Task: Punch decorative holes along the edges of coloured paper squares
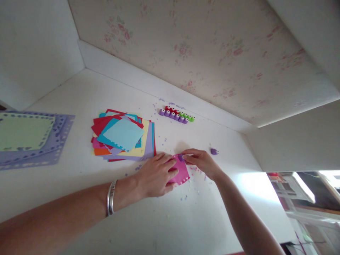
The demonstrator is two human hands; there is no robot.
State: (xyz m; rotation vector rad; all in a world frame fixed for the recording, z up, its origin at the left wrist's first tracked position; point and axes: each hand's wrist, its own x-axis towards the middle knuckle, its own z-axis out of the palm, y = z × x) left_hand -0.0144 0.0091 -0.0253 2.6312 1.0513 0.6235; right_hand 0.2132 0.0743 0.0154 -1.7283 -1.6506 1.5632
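My left hand (159, 175), a silver bangle on its wrist, lies with fingers spread over a pink sheet of paper (182, 173), pressing it to the table. Small punched holes run along the sheet's lower edge. At its top edge sits a small purple paper punch (181, 157), gripped between the thumb and fingers of my right hand (200, 161). Another purple punch (214, 151) stands apart to the right. Further back, red, green and purple punches (176, 115) line up in two rows.
Left of my hands lies a pile of coloured paper (123, 134). Purple and pale green sheets (26, 131) with punched borders are at the far left. Punched paper bits (195, 170) are scattered over the white table (170, 226). A floral-patterned panel (183, 49) rises behind.
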